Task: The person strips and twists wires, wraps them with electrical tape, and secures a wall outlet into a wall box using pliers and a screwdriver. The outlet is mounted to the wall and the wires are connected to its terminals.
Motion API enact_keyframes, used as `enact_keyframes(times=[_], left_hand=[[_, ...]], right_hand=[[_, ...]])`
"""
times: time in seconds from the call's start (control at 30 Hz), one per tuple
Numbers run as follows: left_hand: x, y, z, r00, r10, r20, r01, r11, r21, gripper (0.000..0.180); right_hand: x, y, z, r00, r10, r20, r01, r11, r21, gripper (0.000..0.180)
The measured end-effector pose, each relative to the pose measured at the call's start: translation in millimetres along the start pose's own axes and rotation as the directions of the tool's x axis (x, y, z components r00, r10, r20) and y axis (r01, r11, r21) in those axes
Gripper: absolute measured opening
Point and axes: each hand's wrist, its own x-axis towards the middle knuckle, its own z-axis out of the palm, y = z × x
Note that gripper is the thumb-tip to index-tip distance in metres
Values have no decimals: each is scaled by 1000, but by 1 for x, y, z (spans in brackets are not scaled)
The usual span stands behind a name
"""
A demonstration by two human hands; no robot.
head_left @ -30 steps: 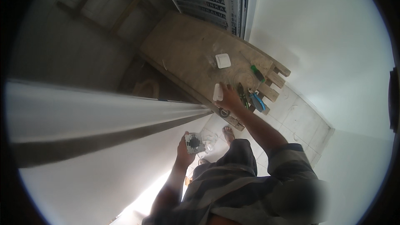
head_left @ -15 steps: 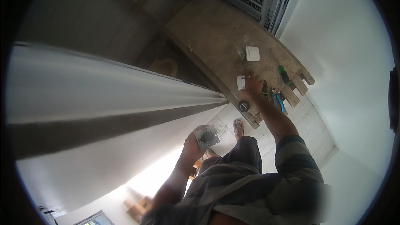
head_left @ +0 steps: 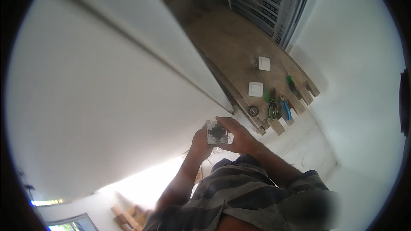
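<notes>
Switch insert (head_left: 218,133): square, pale-framed, grasped jointly by left hand (head_left: 200,142) and right hand (head_left: 239,136), off the wooden worktop's (head_left: 231,47) near edge.

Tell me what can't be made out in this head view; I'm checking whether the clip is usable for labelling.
- Switch insert: too small to read its parts; both hands cover its edges.
- Left hand: fingers hidden behind the insert.
- Right hand: palm side turned away.
- Hand tools on the wooden bench: small and bent by the fisheye, exact kinds unclear.
- Lower right: blurred patch over the striped shirt.
</notes>
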Motion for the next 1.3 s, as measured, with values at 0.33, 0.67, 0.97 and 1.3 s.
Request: enact_keyframes(times=[0.33, 0.67, 0.97, 1.3], left_hand=[[-127, -58, -39, 974, 132, -183, -225, 532, -816, 68], [-253, -96, -48, 926, 12, -378, -360, 339, -869, 60], [-344, -131, -43, 890, -44, -454, -396, 420, -816, 80], [-364, -121, -52, 917, 30, -398, -235, 846, -478, 109]], right_hand=[[9, -107, 50, 934, 173, 314, -316, 812, 490, 81], [-35, -182, 138, 906, -47, 420, -159, 883, 441, 90], [-59, -216, 180, 780, -105, 618, -27, 979, 200, 93], [-42, -214, 186, 569, -108, 815, 82, 994, 74, 114]])
